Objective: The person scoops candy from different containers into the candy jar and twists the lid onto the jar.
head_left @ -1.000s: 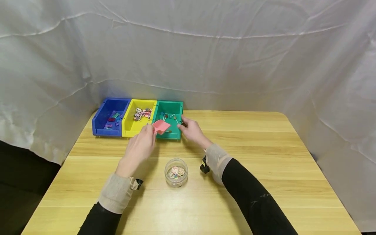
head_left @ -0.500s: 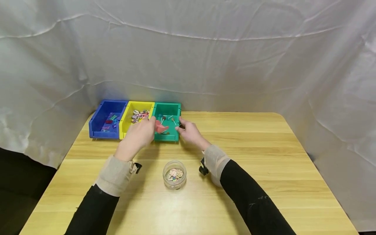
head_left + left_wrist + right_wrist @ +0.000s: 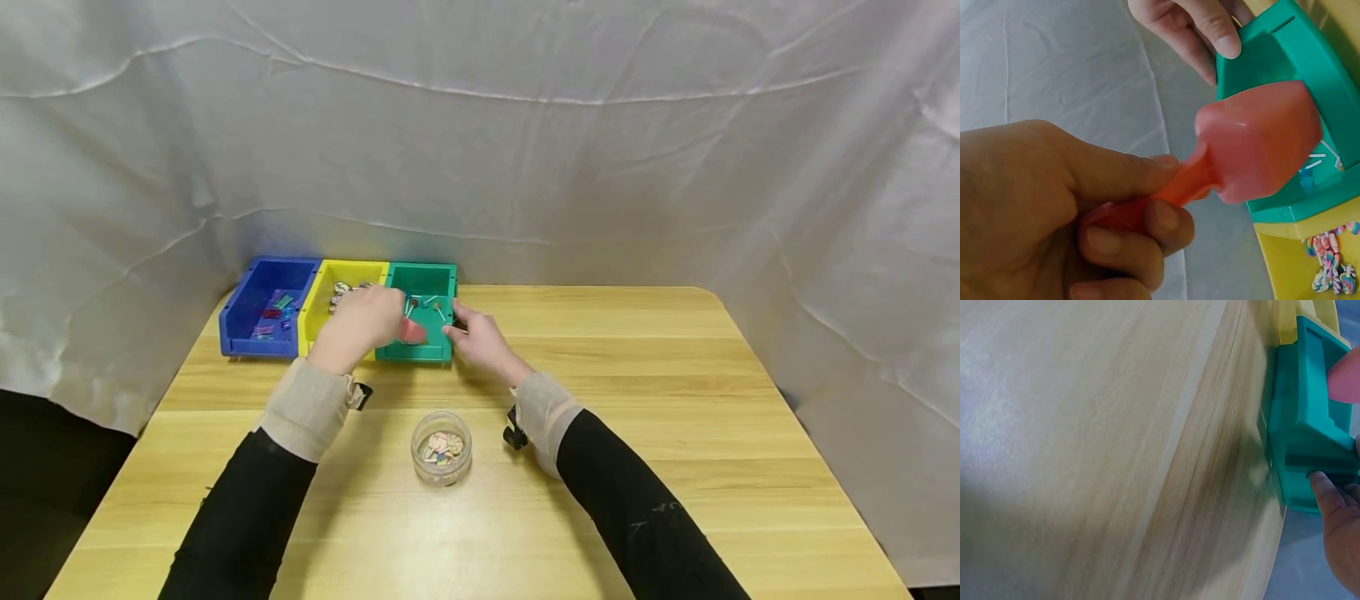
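My left hand (image 3: pixel 363 325) grips a pink scoop (image 3: pixel 1257 140) by its handle, thumb on one side and fingers curled on the other. In the head view the scoop's bowl is low over the front of the green bin (image 3: pixel 416 353), partly hidden behind the hand. Small lollipop-like pieces (image 3: pixel 438 308) with white sticks lie in that bin. My right hand (image 3: pixel 483 343) holds the bin's right wall, thumb at the rim and fingers outside, as the right wrist view shows from below.
A yellow bin (image 3: pixel 307 323) with striped candy-like pieces and a blue bin (image 3: pixel 258 346) with shiny coloured pieces stand left of the green one. Nearer on the wooden table (image 3: pixel 637 375) is a clear jar (image 3: pixel 441 477) holding swirled pieces. A grey curtain (image 3: pixel 480 167) rises behind.
My left hand has tipped the scoop from level to bowl-down and brought it lower into the green bin. The right hand keeps its hold. The whole view has shifted slightly.
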